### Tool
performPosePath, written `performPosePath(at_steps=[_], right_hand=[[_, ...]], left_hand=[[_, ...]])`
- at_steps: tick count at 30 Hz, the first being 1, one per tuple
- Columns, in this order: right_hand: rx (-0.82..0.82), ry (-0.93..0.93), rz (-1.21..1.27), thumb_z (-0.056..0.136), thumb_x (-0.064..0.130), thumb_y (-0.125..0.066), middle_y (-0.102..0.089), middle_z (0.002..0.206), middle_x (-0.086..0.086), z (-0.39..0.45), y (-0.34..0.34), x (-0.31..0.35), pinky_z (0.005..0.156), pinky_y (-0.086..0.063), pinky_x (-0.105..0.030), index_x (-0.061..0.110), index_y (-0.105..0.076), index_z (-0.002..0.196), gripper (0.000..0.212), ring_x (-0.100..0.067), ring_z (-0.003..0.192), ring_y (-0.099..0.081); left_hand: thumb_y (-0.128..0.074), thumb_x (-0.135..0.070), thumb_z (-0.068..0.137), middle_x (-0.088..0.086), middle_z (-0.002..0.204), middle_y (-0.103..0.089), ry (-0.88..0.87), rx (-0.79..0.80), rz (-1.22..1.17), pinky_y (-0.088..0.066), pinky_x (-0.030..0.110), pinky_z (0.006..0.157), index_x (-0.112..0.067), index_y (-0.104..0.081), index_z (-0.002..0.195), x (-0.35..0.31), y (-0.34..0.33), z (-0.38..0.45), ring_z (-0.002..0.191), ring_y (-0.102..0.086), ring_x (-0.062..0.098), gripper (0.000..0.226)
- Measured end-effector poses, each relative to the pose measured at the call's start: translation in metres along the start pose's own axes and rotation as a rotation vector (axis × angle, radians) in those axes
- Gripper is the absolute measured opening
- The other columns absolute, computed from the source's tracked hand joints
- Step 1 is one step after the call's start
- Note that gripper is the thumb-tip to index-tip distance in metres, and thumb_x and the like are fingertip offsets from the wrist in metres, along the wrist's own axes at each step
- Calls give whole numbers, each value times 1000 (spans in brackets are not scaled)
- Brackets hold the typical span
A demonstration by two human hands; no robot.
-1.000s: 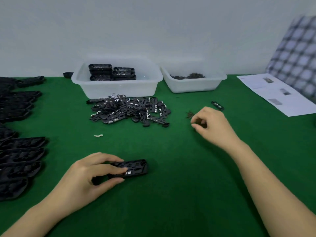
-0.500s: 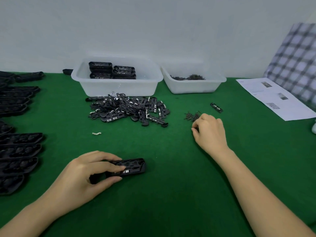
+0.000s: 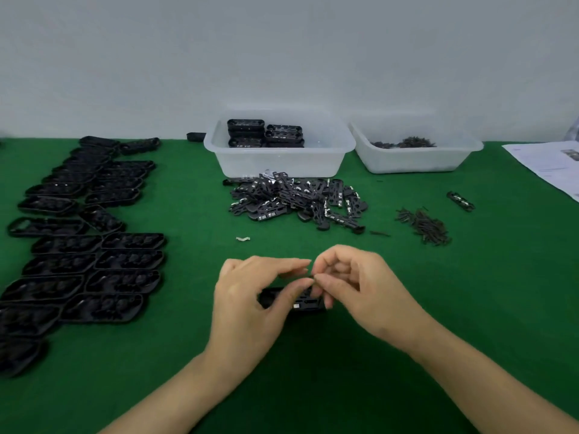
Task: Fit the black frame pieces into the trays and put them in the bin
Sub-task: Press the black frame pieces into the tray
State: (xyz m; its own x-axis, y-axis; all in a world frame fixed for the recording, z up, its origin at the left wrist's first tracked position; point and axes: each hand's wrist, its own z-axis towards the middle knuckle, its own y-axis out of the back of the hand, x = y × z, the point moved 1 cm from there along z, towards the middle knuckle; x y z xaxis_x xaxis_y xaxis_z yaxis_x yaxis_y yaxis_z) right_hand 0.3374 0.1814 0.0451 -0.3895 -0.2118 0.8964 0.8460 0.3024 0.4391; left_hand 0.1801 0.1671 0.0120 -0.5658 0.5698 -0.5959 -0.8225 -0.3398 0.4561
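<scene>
Black tray [image 3: 294,300] lies on the green table [image 3: 391,308] below both hands, mostly hidden by them; only its dark rim and a small pale tab show. Left hand [image 3: 247,296] has thumb and forefinger pinched together above it, and the right hand [image 3: 354,286] curls its fingers against them; whatever sits between the fingertips is too small to make out. Loose frame pieces [image 3: 297,202] are heaped before the bin [image 3: 279,158], which holds stacked trays.
</scene>
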Motion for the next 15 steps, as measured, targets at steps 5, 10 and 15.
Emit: performPosePath(at_steps=[5,10,15], right_hand=[[-15,-3,305,83,-3,-57,-67,65,0,-2,-11,-2,58,-50,-17,8,-61,84,12,-9,55,-59],[-130,150,230,79,-3,-64,-66,65,3,0,-16,-8,57,-48,-16,13,-62,79,16,-8,56,-61],[-230,626,-613,73,-7,-68,-65,73,-4,2,-14,-13,60,-51,-27,2,-66,84,15,-15,65,-61]], left_hand=[[-64,-33,78,-29,77,-61,-6,-77,18,-35,27,66,-34,-67,83,1,4,-6,69,-54,-9,6],[-55,-35,82,-28,70,-57,59,-27,49,-31,24,67,-30,-59,75,1,1,-5,75,-47,-15,10],[-45,-41,86,-17,69,-59,159,71,-30,-36,29,76,-27,-54,74,6,-2,-8,69,-54,1,20]])
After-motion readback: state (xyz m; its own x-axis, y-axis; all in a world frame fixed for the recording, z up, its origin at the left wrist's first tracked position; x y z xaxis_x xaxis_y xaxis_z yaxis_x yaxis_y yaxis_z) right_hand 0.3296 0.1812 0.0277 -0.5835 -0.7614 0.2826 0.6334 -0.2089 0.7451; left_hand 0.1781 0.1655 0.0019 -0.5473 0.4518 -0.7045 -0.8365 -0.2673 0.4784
